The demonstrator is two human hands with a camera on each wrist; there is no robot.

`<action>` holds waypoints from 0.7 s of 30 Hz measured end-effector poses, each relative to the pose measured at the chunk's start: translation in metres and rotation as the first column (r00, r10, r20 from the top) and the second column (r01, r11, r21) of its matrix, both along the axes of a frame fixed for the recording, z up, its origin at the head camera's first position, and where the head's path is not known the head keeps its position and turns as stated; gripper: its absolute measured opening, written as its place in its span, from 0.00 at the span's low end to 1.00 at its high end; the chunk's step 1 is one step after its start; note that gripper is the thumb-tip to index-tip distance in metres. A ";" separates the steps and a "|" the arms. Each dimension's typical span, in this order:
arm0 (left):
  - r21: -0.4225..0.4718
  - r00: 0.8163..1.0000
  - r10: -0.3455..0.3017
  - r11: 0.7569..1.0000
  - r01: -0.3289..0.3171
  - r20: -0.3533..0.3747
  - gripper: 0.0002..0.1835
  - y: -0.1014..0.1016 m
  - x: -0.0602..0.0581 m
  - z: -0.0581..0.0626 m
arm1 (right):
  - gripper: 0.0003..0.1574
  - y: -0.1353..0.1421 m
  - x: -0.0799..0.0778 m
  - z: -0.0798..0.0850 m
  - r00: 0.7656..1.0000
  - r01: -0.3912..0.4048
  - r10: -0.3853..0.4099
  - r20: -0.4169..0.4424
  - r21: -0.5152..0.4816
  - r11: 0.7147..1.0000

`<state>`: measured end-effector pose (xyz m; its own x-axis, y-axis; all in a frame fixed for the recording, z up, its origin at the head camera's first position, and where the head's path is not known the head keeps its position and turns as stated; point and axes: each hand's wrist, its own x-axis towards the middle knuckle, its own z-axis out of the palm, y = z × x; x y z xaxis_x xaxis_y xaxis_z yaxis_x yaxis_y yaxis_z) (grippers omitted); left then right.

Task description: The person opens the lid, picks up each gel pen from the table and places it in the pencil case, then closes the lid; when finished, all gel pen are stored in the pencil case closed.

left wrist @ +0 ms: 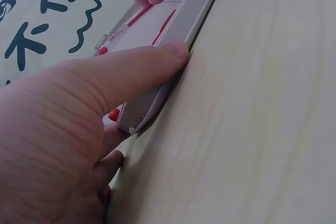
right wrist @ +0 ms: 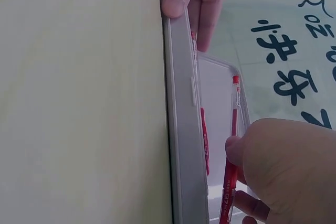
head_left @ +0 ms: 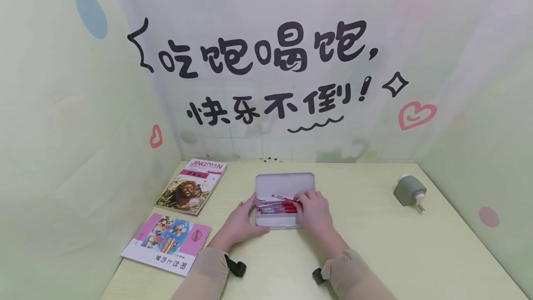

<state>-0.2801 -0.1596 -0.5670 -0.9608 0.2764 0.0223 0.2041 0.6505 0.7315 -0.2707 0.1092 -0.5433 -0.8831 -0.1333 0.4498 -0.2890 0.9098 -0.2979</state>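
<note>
An opened pencil case (head_left: 285,186), pale and shallow with its lid tilted back, lies on the table. Several red pens (head_left: 278,208) are inside it. My left hand (head_left: 240,224) grips the case's left end, its thumb (left wrist: 157,62) along the front wall and the other fingers round the far side. Between thumb and fingers, my right hand (head_left: 314,212) pinches one red pen (right wrist: 234,108) with a clear barrel, over the right part of the case. In the head view that pen slants above the others, in front of the lid.
Two books lie at the left: one with a lion cover (head_left: 189,189) at the back, and a pink and white one (head_left: 168,243) nearer. A grey-green bottle-like object (head_left: 410,190) with a white nozzle is at the back right. Walls bound the table's back and sides.
</note>
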 end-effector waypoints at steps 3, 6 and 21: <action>-0.003 1.000 0.007 1.000 -0.007 0.008 0.71 0.001 0.000 0.001 | 0.03 -0.007 0.001 0.000 0.999 -0.024 0.024 -0.034 0.015 1.000; 0.000 1.000 0.007 1.000 -0.007 0.009 0.71 0.001 0.001 0.002 | 0.03 -0.013 0.001 0.000 0.999 -0.038 0.039 -0.037 0.027 0.999; 0.008 1.000 0.006 1.000 -0.006 0.011 0.70 0.001 0.002 0.004 | 0.02 -0.032 0.005 0.001 0.999 -0.038 0.037 0.007 0.121 0.992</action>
